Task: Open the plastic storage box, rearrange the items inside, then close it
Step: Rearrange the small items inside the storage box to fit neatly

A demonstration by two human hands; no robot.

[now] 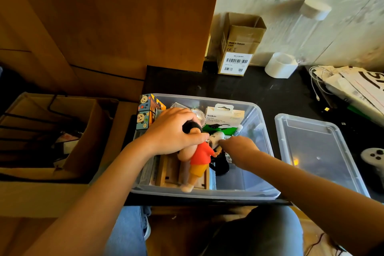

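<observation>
Holding doll (199, 156) in left grip (172, 131).

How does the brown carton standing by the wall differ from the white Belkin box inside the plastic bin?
The brown carton stands on the dark counter, outside the bin, while the Belkin box sits inside the clear storage box. The carton is plain brown cardboard with its top flaps open; the Belkin box is white and green with a hang tab and looks sealed. The carton looks bigger. Both are cardboard packages with printed labels.
</observation>
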